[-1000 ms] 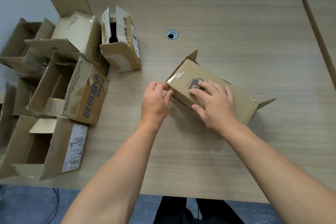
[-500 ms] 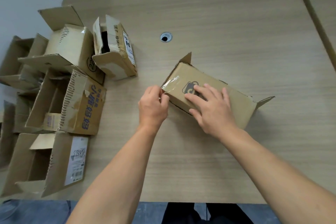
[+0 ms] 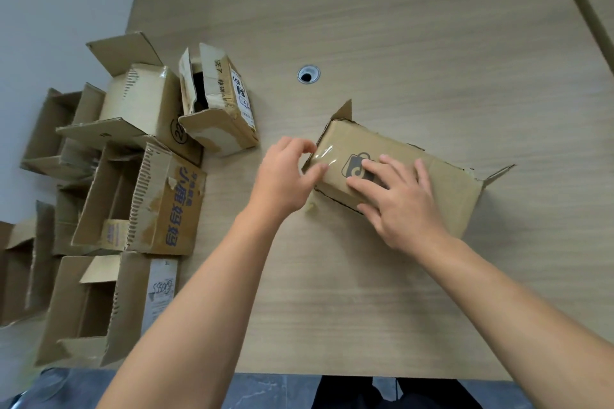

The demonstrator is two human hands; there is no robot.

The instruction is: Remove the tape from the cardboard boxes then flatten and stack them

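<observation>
A small brown cardboard box (image 3: 445, 183) lies on its side in the middle of the wooden table (image 3: 398, 26), with a dark logo on its top face and clear tape (image 3: 327, 156) shining over its left end. My right hand (image 3: 395, 199) presses flat on the top of the box, fingers spread over the logo. My left hand (image 3: 285, 176) is at the box's left end, its fingertips pinching the edge of the clear tape there. Small flaps stick out at both ends of the box.
Several opened cardboard boxes (image 3: 139, 196) crowd the table's left side, some with torn tape and printed labels. A round cable hole (image 3: 308, 74) sits beyond the box. The table's front edge runs near my body, with dark floor below.
My left hand's fingers have spread and shifted at the taped end of the box. My right hand stays pressed on top. The camera has moved in closer.
</observation>
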